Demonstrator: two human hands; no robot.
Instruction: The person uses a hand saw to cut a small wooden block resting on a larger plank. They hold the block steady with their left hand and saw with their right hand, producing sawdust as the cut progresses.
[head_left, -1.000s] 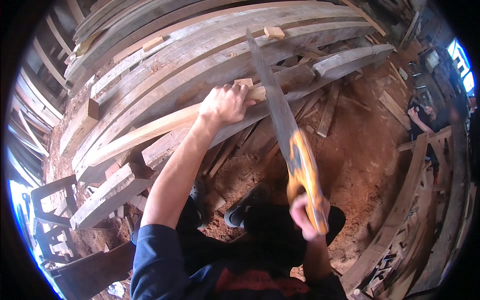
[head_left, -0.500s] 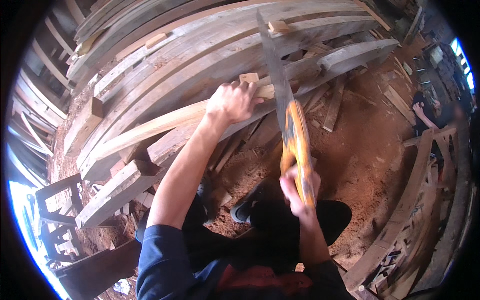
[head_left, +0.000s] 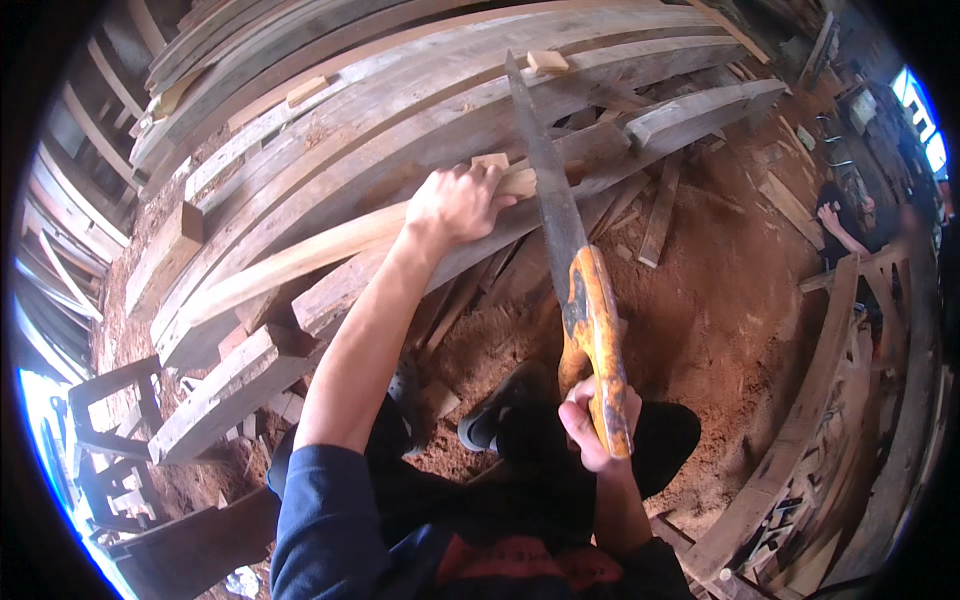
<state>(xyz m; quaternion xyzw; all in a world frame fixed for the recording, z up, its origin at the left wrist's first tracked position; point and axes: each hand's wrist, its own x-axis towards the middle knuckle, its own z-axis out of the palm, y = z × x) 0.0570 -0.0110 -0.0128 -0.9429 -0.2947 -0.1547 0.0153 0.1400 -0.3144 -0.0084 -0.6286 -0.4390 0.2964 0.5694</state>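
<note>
My left hand (head_left: 455, 205) is closed over a pale wooden batten (head_left: 335, 235), pressing near its right end, beside a small block (head_left: 491, 163). The batten lies slanting across weathered beams (head_left: 400, 120). My right hand (head_left: 600, 420) grips the worn yellow-and-black handle (head_left: 590, 310) of a long hand saw, whose grey blade (head_left: 542, 160) crosses just past the batten's right end, pointing away from me. Whether its teeth touch the wood I cannot tell. Another small block (head_left: 548, 61) rests on a far beam.
A person (head_left: 840, 230) is at the right beside a timber frame. Curved planks (head_left: 780, 460) fill the lower right, a dark wooden frame (head_left: 105, 420) stands lower left, and offcuts (head_left: 660, 215) lie on the reddish, sawdust-covered ground (head_left: 700, 320) around my feet.
The saw in my right hand moved forward, away from me, then came partly back toward me. My left hand has stayed on the batten.
</note>
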